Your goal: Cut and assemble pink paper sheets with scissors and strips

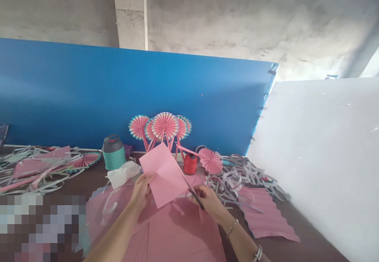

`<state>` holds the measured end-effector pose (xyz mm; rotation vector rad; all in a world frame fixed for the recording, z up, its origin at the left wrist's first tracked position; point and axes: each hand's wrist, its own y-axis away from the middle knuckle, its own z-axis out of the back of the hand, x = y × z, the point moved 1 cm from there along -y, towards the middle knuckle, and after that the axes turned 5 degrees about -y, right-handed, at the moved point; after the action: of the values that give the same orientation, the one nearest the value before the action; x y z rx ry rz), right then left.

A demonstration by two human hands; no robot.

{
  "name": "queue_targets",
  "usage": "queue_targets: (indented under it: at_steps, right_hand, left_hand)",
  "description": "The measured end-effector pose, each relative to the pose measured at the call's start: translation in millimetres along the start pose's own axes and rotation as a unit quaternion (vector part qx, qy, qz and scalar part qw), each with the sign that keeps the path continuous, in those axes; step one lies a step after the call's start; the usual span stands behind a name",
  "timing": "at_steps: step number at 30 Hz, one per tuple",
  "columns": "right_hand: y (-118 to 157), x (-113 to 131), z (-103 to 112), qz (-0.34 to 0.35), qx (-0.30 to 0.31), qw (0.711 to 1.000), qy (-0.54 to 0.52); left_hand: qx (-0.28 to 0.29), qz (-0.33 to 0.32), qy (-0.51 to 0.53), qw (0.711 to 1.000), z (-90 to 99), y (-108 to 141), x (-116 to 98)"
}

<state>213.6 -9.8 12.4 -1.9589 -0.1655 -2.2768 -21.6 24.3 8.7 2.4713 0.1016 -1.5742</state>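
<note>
The left hand (144,188) pinches a pink sheet (164,177) by its left edge, holding it tilted above more pink paper (180,234) that covers the middle of the desk (316,240). The right hand (209,203) grasps dark scissors (197,200), their blades lying along the sheet's right edge. Just beyond stand a red spool (190,165) and a pleated pink fan (211,161), with curled white strips (233,179) heaped to the right. A teal jug (114,156) and crumpled tissue (122,175) sit left of the sheet.
</note>
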Motion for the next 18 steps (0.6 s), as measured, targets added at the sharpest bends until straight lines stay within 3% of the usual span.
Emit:
queue_targets:
  at_steps: [18]
  right_hand:
    - [-4.5,-3.2,1.2,0.02,-0.018,1.0,0.005]
  left_hand:
    - [0.026,-0.005,-0.024,0.999,-3.3,7.0,-2.8]
